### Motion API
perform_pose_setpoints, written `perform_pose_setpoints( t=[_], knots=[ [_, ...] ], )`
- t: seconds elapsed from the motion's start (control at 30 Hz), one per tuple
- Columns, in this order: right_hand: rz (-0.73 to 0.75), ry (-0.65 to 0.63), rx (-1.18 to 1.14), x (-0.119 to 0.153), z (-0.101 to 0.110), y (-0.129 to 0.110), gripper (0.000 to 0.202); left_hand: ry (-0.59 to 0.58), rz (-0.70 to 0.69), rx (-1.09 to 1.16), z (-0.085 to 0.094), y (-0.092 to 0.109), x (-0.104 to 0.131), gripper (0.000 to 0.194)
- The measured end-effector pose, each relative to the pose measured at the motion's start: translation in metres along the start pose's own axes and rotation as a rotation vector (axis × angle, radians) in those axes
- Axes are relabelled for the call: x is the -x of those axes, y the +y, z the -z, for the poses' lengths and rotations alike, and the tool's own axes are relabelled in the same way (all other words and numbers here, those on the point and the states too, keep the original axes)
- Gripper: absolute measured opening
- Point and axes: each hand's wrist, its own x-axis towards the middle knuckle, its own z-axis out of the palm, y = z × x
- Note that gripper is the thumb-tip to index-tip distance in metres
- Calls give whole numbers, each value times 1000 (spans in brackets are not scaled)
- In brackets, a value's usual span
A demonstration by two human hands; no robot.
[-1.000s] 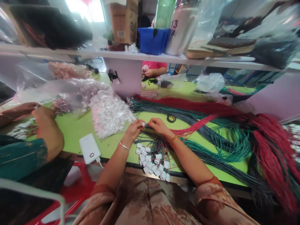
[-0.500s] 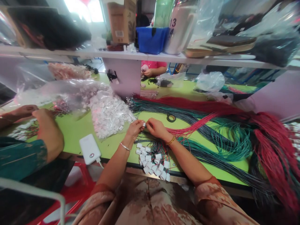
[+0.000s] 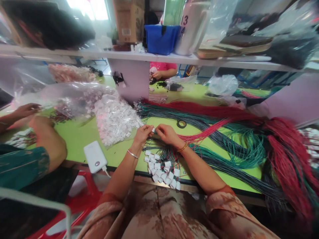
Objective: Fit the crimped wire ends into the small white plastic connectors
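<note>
My left hand (image 3: 144,134) pinches a small white connector housing (image 3: 153,129) at its fingertips. Close on its right, my right hand (image 3: 166,133) has thumb and forefinger pressed together beside the connector; what lies between them is too small to make out. Below both hands is a pile of white connectors (image 3: 163,171) with thin wires attached, at the table's near edge. A clear bag of loose white connectors (image 3: 117,119) lies left of my left hand. Red wires (image 3: 204,132) and black and green wires (image 3: 219,161) stretch away to the right of my right hand.
A white power bank (image 3: 95,156) with a cable lies at the table's near left edge. Black tape (image 3: 181,124) lies behind my right hand. A co-worker's arm (image 3: 48,136) is at the left. A shelf (image 3: 99,54) with a blue bin (image 3: 161,39) crosses above the table.
My two hands stay close together around the connector, with only slight finger movement. The co-worker's hands at the left have moved a little apart.
</note>
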Motion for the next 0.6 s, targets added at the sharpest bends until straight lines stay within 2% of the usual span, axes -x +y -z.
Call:
perform_pose_setpoints(
  t=[0.23, 0.33, 0.37, 0.4, 0.47, 0.5, 0.53, 0.57, 0.6],
  knots=[
    [-66, 28, -92, 2, -6, 9, 21, 14, -33, -70, -3, 2, 2, 29],
    [-113, -31, -271, -3, 6, 15, 25, -37, -183, -157, -12, 16, 18, 21],
    [-124, -75, -321, -5, 10, 17, 24, -117, -274, -200, -17, 21, 27, 16],
    [-128, -134, -344, -6, 12, 17, 23, -256, -352, -251, -24, 25, 38, 12],
    [-116, -278, -285, -4, 8, 17, 18, -656, -448, -355, -42, 27, 59, 5],
    [-104, -325, -199, -1, 3, 16, 16, -853, -468, -394, -51, 25, 69, 9],
    [-97, -337, -93, 3, -5, 15, 16, -1017, -479, -435, -59, 22, 77, 14],
    [-94, -309, 25, 7, -13, 14, 18, -1127, -492, -472, -65, 17, 82, 18],
    [-90, -272, 124, 11, -21, 14, 18, -1180, -512, -494, -69, 13, 83, 20]
  ],
)
